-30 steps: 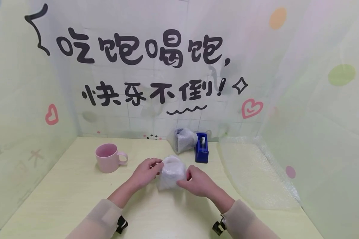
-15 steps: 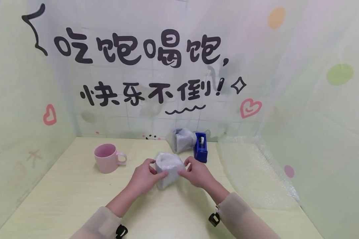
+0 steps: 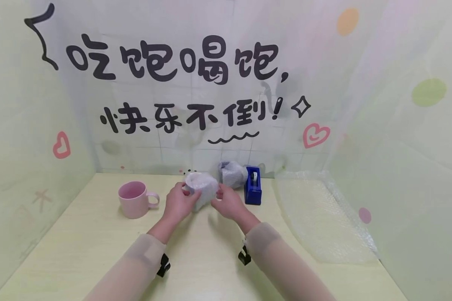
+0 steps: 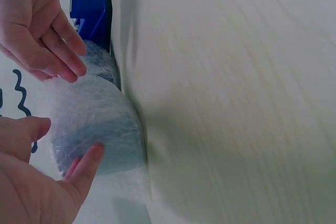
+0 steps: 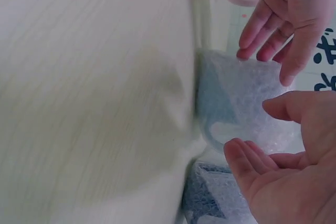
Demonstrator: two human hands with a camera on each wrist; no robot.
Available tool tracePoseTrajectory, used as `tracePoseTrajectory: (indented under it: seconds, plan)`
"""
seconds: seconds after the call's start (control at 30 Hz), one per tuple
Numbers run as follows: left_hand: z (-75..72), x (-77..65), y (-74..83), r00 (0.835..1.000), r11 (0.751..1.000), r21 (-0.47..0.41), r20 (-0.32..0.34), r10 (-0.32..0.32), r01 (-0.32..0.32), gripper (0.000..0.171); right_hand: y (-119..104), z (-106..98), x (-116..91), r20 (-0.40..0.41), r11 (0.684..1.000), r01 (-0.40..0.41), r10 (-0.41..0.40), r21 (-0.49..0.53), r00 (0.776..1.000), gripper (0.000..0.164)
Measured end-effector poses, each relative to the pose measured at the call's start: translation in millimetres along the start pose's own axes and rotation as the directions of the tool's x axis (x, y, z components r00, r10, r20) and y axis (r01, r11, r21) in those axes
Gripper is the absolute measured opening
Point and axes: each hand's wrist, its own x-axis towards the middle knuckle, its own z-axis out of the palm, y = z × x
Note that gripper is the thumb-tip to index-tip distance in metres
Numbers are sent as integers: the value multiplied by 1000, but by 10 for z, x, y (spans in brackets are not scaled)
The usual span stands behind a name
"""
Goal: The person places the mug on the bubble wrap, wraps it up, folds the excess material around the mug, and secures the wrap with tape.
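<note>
A bubble-wrapped cup (image 3: pixel 205 190) is at the back of the table, left of a second wrapped bundle (image 3: pixel 232 174). My left hand (image 3: pixel 178 203) holds its left side, thumb across the front and fingers behind. On the opposite side my right hand (image 3: pixel 229 203) has loosely bent fingers right at the wrap. In the right wrist view, the wrapped cup (image 5: pixel 247 98) shows between the right hand's spread thumb and fingers (image 5: pixel 242 158), and a pale loop shows through the plastic. The left wrist view shows the left thumb (image 4: pixel 89 163) over the wrap.
A pink mug (image 3: pixel 134 202) stands to the left. The blue tape dispenser (image 3: pixel 253 192) is right of the second bundle. A sheet of bubble wrap (image 3: pixel 324 221) lies along the right side. A printed cloth wall (image 3: pixel 196 150) borders the table's back edge.
Both hands have carried the wrapped cup back and slightly left, to beside the second bundle. Earlier both thumbs were on its front; now the right thumb is at its lower edge.
</note>
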Motion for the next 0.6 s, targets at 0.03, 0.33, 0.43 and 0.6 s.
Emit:
tracePoseTrajectory:
  seconds: [0.03,0.33,0.43,0.6]
  plan:
    - [-8,30,-3,1000,1000,-17,9,-5,5,73,-2,8,24,19,1000,-5,4,26,1000,81]
    - [-26,208,-40,984,991,-134,176,24,0,75,26,35,180,103,993,2,-14,114,995,97]
    - [-18,233,-57,969,991,-136,244,49,-16,77,38,48,210,113,989,-19,2,146,994,101]
    - [-33,270,-61,955,990,-138,291,62,-22,79,52,73,268,111,982,-46,26,182,993,103]
